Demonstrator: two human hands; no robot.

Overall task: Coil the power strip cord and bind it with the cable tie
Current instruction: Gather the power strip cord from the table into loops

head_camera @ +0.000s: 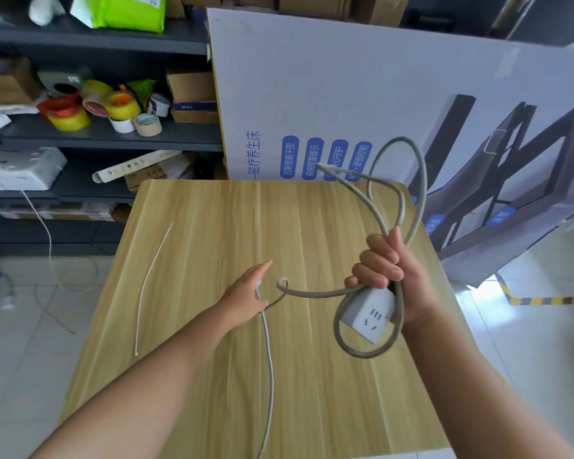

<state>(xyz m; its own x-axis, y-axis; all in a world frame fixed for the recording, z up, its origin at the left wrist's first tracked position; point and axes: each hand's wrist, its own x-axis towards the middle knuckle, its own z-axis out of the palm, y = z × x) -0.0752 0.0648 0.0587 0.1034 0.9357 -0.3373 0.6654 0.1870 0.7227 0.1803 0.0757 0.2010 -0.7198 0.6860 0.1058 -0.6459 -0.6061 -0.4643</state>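
My right hand [390, 273] grips a white power strip [373, 314] together with several loops of its grey cord [408, 180], held above the right side of the wooden table [212, 226]. One loop rises toward the poster, another hangs below the strip. From the strip the cord runs left to my left hand [251, 291], which pinches it low over the table. The rest of the cord trails down toward the table's near edge. A thin white cable tie [150, 283] lies loose on the table's left part.
A large printed board [362, 94] leans upright behind the table. Dark shelves [106, 134] on the left carry tape rolls, boxes and packages. White tiled floor surrounds the table, with a thin white wire [47, 233] hanging from the shelves.
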